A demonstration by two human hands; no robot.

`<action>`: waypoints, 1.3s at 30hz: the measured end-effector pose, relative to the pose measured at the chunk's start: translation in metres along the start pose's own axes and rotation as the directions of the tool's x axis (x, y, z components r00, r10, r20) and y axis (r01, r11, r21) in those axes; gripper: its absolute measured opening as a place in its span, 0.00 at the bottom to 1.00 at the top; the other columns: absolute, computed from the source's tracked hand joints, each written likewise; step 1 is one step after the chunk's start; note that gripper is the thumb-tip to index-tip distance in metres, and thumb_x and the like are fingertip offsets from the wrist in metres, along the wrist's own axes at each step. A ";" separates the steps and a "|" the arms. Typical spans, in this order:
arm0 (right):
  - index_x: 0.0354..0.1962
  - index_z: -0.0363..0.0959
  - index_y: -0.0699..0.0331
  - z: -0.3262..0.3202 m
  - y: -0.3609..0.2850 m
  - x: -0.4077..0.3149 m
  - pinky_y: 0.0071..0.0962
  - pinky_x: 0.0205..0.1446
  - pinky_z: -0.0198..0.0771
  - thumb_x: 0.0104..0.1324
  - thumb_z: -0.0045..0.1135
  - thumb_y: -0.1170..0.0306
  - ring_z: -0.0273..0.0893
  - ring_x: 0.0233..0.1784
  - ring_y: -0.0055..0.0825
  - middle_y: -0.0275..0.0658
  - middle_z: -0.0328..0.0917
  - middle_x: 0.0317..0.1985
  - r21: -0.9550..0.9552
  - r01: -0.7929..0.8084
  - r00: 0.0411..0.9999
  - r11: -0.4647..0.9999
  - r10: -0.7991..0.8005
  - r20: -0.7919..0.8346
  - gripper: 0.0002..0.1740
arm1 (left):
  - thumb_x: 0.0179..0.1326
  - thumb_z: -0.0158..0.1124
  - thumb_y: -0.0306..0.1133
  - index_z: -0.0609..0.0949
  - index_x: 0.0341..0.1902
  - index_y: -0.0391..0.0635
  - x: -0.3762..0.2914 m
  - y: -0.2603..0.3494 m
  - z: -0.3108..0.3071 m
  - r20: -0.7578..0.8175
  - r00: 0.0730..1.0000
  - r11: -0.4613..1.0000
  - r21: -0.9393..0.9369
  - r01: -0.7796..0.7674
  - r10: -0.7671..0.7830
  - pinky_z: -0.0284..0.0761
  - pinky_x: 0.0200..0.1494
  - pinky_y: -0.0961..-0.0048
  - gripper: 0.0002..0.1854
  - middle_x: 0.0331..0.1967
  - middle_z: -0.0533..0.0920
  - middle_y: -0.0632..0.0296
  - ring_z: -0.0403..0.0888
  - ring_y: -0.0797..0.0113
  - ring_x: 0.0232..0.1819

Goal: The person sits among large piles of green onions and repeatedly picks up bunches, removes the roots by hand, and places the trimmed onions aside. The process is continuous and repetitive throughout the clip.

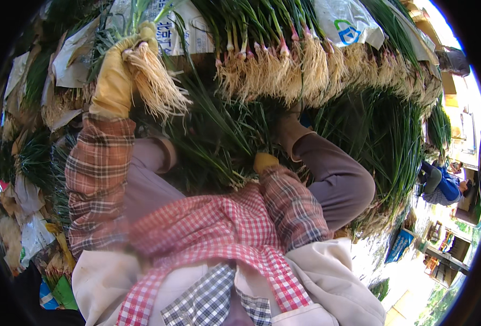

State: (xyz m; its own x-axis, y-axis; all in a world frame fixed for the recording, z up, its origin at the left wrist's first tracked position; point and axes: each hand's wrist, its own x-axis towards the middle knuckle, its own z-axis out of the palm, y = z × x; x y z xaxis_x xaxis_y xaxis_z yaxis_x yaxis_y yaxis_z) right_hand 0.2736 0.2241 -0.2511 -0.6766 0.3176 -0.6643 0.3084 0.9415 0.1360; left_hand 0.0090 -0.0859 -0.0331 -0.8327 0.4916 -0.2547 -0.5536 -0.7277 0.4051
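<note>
Young green garlic plants (pixel 155 69) with long pale roots are gripped near their stem bases by my left hand (pixel 138 36), which wears a yellow rubber glove, at the upper left. My right hand (pixel 266 162), also in a yellow glove, is low between my legs beside long green leaves; its fingers are mostly hidden, so what it touches cannot be told. In front of me, a row of garlic plants (pixel 285 53) lies with pinkish bulbs and shaggy roots pointing towards me. More loose green leaves (pixel 208 138) spread between my legs.
Printed white plastic sacks (pixel 346 24) lie over the leaves beyond the row. A tall heap of garlic greens (pixel 383 150) stands at the right. Paper and plastic scraps (pixel 73 61) cover bundles at the left. Another person (pixel 446 183) sits far right, near a blue bag (pixel 400 245).
</note>
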 end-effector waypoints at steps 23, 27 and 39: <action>0.50 0.75 0.63 -0.406 0.055 -0.194 0.14 0.23 0.65 0.72 0.45 0.60 0.71 0.21 0.15 0.39 0.82 0.36 0.364 0.760 0.564 0.539 -0.269 -0.781 0.19 | 0.67 0.54 0.32 0.77 0.52 0.36 -0.034 -0.012 0.041 0.029 0.999 0.999 -0.048 -0.025 0.027 0.81 0.35 0.73 0.15 0.34 0.84 0.61 0.83 0.72 0.32; 0.53 0.71 0.72 -0.367 -0.009 -0.067 0.22 0.40 0.76 0.73 0.42 0.61 0.79 0.38 0.25 0.44 0.80 0.44 0.884 0.437 0.660 -0.166 -0.609 -0.440 0.23 | 0.68 0.52 0.33 0.71 0.56 0.31 -0.052 -0.018 0.039 0.132 0.990 0.997 0.051 -0.054 0.047 0.80 0.35 0.70 0.19 0.29 0.81 0.60 0.81 0.69 0.30; 0.46 0.75 0.67 -0.282 -0.105 -0.044 0.16 0.29 0.74 0.71 0.48 0.58 0.79 0.27 0.21 0.35 0.82 0.34 0.900 0.360 0.726 -0.246 -0.532 -0.436 0.20 | 0.60 0.57 0.25 0.76 0.53 0.41 -0.040 -0.074 0.038 0.010 0.980 0.976 0.091 0.197 -0.199 0.80 0.41 0.64 0.16 0.46 0.82 0.53 0.83 0.65 0.37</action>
State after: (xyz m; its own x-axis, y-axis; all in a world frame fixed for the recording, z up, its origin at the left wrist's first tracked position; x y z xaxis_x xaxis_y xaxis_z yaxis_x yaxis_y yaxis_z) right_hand 0.0826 0.1427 -0.0288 -0.9468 -0.2205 -0.2344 0.2823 -0.2194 -0.9339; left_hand 0.0839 -0.0332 -0.0193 -0.7061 0.6309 -0.3216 -0.7031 -0.5703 0.4248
